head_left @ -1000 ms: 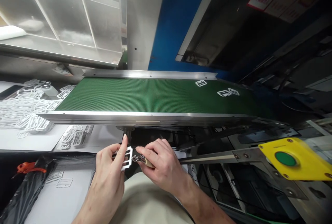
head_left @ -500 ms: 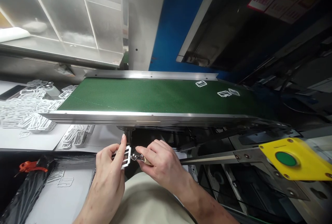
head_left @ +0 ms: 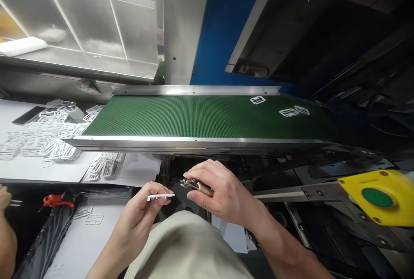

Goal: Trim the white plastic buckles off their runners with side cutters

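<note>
The left hand pinched a thin white frame edge-on, thumb and fingers together on it (probably light and stiff, its slim bars easily snapped; best held by the rim). Just beside, the right hand's fingers curled around pliers. Beyond stretched a green conveyor belt.

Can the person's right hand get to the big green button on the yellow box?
Probably yes: nothing covers the green button on the yellow box, off to the right. But the right hand holds pliers, so its fingers are busy.
</note>
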A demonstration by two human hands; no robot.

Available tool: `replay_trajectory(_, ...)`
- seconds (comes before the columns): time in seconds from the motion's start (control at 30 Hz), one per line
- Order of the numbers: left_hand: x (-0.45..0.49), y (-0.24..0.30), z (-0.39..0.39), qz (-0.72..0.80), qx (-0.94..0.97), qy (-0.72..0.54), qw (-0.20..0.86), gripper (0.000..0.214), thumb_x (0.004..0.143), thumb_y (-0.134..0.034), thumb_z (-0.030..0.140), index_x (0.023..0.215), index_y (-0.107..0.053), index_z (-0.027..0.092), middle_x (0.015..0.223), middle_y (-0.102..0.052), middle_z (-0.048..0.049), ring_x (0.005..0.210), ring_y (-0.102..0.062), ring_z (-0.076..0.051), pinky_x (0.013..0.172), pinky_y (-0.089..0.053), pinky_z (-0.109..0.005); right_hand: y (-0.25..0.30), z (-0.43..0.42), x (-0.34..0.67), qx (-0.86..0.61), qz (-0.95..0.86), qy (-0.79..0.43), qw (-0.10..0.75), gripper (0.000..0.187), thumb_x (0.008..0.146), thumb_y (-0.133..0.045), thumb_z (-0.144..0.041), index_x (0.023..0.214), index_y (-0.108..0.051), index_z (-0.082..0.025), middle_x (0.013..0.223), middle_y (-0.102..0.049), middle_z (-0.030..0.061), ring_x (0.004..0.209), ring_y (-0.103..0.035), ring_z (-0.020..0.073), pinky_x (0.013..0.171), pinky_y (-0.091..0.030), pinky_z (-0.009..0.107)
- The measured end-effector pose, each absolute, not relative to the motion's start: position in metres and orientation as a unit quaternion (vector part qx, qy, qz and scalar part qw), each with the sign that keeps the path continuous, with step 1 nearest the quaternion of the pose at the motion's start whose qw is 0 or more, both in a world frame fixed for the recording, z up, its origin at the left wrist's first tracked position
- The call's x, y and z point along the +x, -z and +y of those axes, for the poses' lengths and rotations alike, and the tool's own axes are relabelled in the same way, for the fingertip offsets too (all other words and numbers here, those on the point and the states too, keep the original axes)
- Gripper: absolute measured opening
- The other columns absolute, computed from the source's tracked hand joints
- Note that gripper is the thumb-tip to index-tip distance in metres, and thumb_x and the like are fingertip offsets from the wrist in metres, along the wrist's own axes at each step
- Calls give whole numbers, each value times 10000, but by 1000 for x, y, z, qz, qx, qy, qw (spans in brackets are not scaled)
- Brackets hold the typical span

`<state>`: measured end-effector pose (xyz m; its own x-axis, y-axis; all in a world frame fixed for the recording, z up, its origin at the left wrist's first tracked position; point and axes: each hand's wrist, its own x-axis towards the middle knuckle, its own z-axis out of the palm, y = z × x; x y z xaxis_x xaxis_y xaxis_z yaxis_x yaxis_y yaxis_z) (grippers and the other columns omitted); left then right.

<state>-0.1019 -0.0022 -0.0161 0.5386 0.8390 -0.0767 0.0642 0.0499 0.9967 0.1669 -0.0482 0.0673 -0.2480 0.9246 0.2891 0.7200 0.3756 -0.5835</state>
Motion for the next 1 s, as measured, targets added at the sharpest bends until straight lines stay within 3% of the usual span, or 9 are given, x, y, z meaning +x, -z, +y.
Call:
replay_trajectory(0.33,-96,8,2,351,689,-309,554,242,1150,-518,437,1060,-677,278,1001,-704,-5,929,-644,-166,826,-508,-255,-90,-43,152,-501,-826,-79,246,266,1051,-775,-419,1229,-791,-223,1020,-780,41,917,-695,207,819,-482,399)
replay_trajectory(0.6,-95,3,6,329,728,-308,517,212,1157,-481,336,1066,-666,286,1014,-703,0,915,-656,-151,847,-520,-236,-90,-41,154,-487,-840,-71,229,223,1036,-799,-406,1165,-809,-225,971,-750,22,859,-671,183,788,-469,378)
replay_trajectory(1.0,-97,5,6,331,737,-285,516,240,1161,-456,345,1035,-651,283,986,-680,-1,868,-626,-156,811,-505,-247,-84,-38,158,-476,-854,-62,201,181,1085,-719,-394,1091,-829,-251,847,-697,1,755,-635,161,720,-480,329)
